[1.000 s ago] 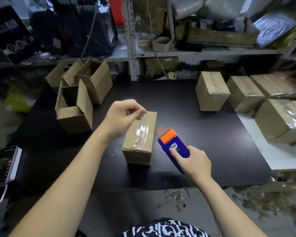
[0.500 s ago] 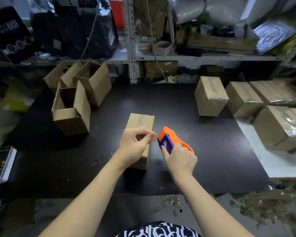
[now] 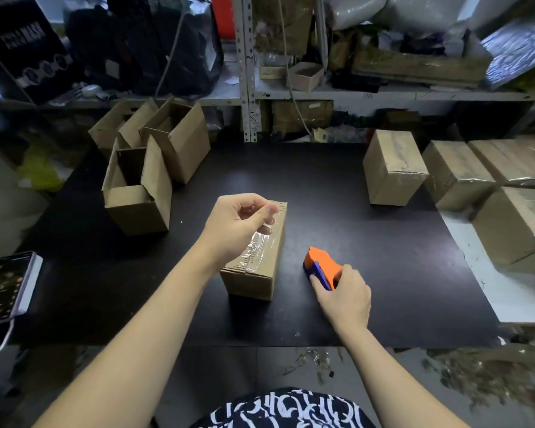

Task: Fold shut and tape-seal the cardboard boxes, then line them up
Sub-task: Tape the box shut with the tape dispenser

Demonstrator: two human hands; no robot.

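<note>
Centrally, left hand [image 3: 238,223] pinches glossy tape [image 3: 259,249] — right hand [image 3: 346,299] grips wedge-shaped orange dispenser [image 3: 322,263].

Left hand [image 3: 238,217] fingertips [image 3: 271,210] blurred, perhaps pinching clear tape [image 3: 258,248]; phone [image 3: 10,285] cropped at left edge.

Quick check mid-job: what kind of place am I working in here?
Probably a small packing stockroom: metal shelving stuffed with bagged goods, open cardboard boxes at left, taped boxes at right, a tape dispenser in the right hand.

brown cardboard boxes [image 3: 254,267] – orange and blue tape dispenser [image 3: 322,267] – black table [image 3: 291,180], black-and-white patterned garment [image 3: 284,409]
</note>
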